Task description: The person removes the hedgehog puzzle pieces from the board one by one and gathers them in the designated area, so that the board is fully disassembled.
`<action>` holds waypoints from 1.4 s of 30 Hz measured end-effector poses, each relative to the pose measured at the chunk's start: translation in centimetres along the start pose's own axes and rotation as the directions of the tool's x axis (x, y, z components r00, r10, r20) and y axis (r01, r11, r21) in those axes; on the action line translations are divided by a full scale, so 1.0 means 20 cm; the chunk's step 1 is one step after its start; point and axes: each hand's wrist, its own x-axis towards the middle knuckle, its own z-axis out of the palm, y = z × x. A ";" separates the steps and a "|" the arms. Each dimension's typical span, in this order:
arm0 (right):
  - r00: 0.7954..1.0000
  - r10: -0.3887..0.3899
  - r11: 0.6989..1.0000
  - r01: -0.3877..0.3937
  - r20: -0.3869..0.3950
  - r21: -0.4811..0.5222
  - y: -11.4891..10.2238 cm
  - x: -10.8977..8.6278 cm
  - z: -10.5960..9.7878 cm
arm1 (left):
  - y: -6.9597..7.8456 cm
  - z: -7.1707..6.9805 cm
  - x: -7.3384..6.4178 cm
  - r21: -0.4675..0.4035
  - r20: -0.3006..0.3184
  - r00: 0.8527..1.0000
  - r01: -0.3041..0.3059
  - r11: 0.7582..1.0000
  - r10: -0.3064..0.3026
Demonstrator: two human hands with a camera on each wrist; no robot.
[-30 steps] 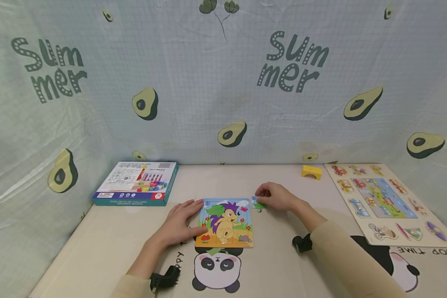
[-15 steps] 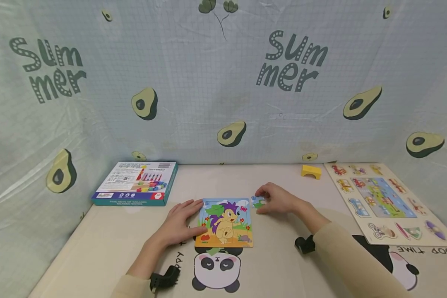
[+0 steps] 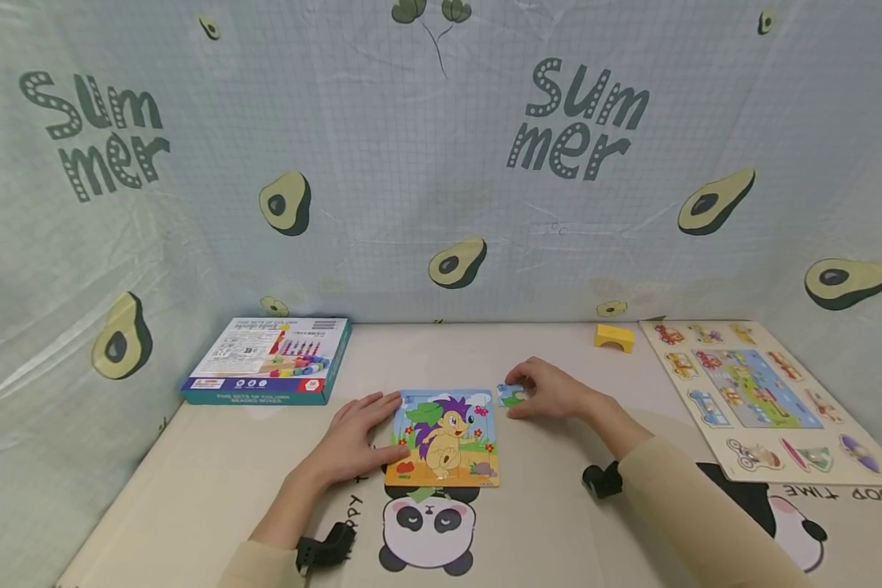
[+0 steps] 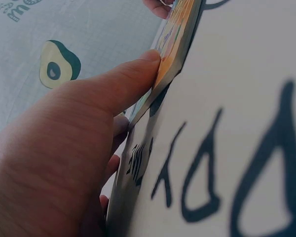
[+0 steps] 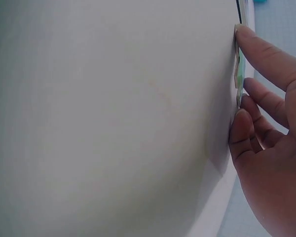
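A square jigsaw puzzle (image 3: 444, 441) with a purple-spined hedgehog lies flat in the middle of the table in the head view. My left hand (image 3: 353, 437) rests at its left side, fingers stretched toward the upper left corner. In the left wrist view, the thumb (image 4: 138, 74) presses on the puzzle's edge. Just right of the puzzle's top corner, my right hand (image 3: 551, 389) pinches a small blue and green puzzle piece (image 3: 510, 395). The right wrist view shows that puzzle piece (image 5: 240, 71) edge-on, thumb at one side and fingers at the other, partly hiding it.
A flat toy box (image 3: 268, 359) lies at the back left. A yellow arch block (image 3: 614, 337) stands at the back right, beside a large wooden picture board (image 3: 772, 400). A printed cloth wall (image 3: 382, 163) rises behind the table. A panda (image 3: 429, 531) is printed on the tablecloth.
My right thumb has slid from the piece's face toward its near edge, so more of the piece shows. The right forearm has shifted slightly right; the left hand and puzzle stay put.
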 end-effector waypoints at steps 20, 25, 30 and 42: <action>0.996 -0.045 0.993 0.053 -0.078 0.101 -0.07 0.01 -0.02 | 0.00 0.01 0.01 0.006 -0.003 1.000 0.006 1.000 -0.006; 0.991 -0.088 0.987 0.100 -0.100 0.123 -0.12 0.03 0.00 | 0.00 0.00 0.00 0.003 0.001 1.000 0.013 1.000 -0.013; 0.987 -0.116 0.984 0.130 -0.110 0.126 -0.17 0.06 0.03 | -0.01 0.00 0.00 0.008 -0.010 1.000 0.004 1.000 -0.004; 0.993 -0.101 0.984 0.109 -0.067 0.138 -0.29 0.11 0.13 | 0.00 0.01 0.00 0.001 -0.009 1.000 0.007 1.000 -0.007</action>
